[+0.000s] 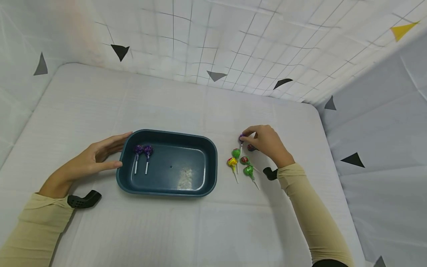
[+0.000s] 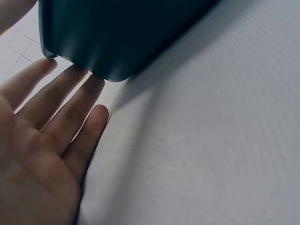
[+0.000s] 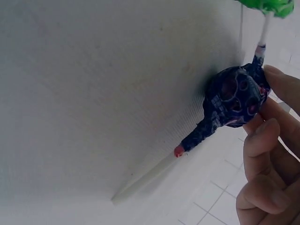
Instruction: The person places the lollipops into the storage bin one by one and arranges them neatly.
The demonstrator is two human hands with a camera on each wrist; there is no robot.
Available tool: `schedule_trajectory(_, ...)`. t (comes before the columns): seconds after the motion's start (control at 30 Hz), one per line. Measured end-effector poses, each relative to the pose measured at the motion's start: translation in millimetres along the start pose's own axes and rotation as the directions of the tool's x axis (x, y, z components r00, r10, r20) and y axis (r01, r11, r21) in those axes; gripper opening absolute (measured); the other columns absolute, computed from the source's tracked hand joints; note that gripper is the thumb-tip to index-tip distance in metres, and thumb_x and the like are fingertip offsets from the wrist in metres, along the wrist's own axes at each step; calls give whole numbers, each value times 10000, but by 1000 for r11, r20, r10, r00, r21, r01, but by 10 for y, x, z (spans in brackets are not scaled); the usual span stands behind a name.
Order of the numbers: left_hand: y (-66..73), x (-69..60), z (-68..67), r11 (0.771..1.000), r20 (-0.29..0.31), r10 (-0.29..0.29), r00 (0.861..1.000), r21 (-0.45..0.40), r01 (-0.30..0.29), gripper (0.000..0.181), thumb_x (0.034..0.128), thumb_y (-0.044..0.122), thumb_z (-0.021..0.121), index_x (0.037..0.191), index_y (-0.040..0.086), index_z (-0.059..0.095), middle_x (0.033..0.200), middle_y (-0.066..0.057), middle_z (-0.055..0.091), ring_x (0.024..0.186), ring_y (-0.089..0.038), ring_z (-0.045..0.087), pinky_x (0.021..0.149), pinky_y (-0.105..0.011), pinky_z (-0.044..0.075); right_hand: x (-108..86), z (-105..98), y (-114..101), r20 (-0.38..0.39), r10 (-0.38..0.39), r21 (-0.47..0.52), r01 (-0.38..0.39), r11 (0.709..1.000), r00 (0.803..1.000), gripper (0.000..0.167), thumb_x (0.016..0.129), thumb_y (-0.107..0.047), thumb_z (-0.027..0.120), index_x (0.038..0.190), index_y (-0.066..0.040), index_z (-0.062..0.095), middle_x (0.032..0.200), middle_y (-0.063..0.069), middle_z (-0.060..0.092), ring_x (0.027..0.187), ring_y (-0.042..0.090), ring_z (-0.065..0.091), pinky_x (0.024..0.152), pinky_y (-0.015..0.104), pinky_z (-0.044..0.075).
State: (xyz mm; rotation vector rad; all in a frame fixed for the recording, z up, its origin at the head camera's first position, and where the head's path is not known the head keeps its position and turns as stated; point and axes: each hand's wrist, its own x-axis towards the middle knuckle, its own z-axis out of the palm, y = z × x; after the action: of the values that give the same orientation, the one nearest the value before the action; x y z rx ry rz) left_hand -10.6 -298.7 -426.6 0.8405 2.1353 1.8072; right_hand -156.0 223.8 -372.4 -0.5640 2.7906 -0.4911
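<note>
My left hand [image 1: 100, 155] rests against the left end of the dark teal tray [image 1: 170, 194], thumb near its rim. The fingers [image 2: 68, 115] lie nearly straight along the outer wall. Two purple lollipops [image 1: 139, 149] [image 1: 148, 150] lie side by side inside, sticks toward me. Right of the tray, my right hand [image 1: 267, 142] pinches a purple lollipop [image 1: 241, 138] by its head, its stick pointing toward a green lollipop [image 1: 236, 153]. A dark blue-wrapped lollipop [image 3: 234, 96] lies under that hand and partly hides the pinched one in the right wrist view.
Close to my right hand lie a yellow lollipop [image 1: 232, 162], a red and green one [image 1: 245, 160] and another green one [image 1: 248, 171]. White sheeting with dark triangles stands behind and beside the white table [image 1: 160, 233].
</note>
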Motion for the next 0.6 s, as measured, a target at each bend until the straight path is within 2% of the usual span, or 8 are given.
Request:
schedule_trajectory(0.13, -12, 5, 0, 1000, 0, 14, 1000, -1, -14, 843, 885, -216, 622, 1615, -45, 236, 1712, -48, 287, 1506, -9, 377, 1178, -93, 330, -3, 6, 6, 16, 3, 27, -3, 1000, 1000, 229, 942, -292, 780, 1129, -159, 791, 1112, 51, 791, 671, 162, 630, 611, 312, 509)
schedule_trajectory(0.37, -14, 6, -3, 1000, -3, -4, 1000, 2, 4, 848, 885, -218, 619, 1619, -33, 236, 1713, -36, 285, 1506, 0, 371, 1183, -100, 330, -18, 26, -3, 18, 0, 30, 0, 1000, 1000, 269, 942, -275, 780, 1179, -148, 780, 1125, 67, 785, 662, 160, 625, 601, 308, 497)
schedule_trajectory(0.5, -18, 6, 1, 1000, 0, 27, 1000, -6, -27, 836, 885, -221, 616, 1611, -56, 234, 1712, -48, 287, 1506, -7, 375, 1180, -95, 330, -29, 29, -6, 9, -11, 25, 11, 1000, 1000, 264, 948, -275, 773, 1175, -141, 785, 1114, 73, 787, 641, 162, 606, 580, 306, 490)
schedule_trajectory(0.6, -20, 4, 1, 1000, 1, 25, 1000, -4, -25, 837, 886, -221, 615, 1612, -53, 234, 1711, -37, 289, 1506, -5, 374, 1180, -95, 330, -38, 31, -3, 4, -13, 25, 13, 1000, 1000, 258, 947, -271, 774, 1168, -138, 787, 1107, 75, 787, 639, 166, 597, 576, 306, 491)
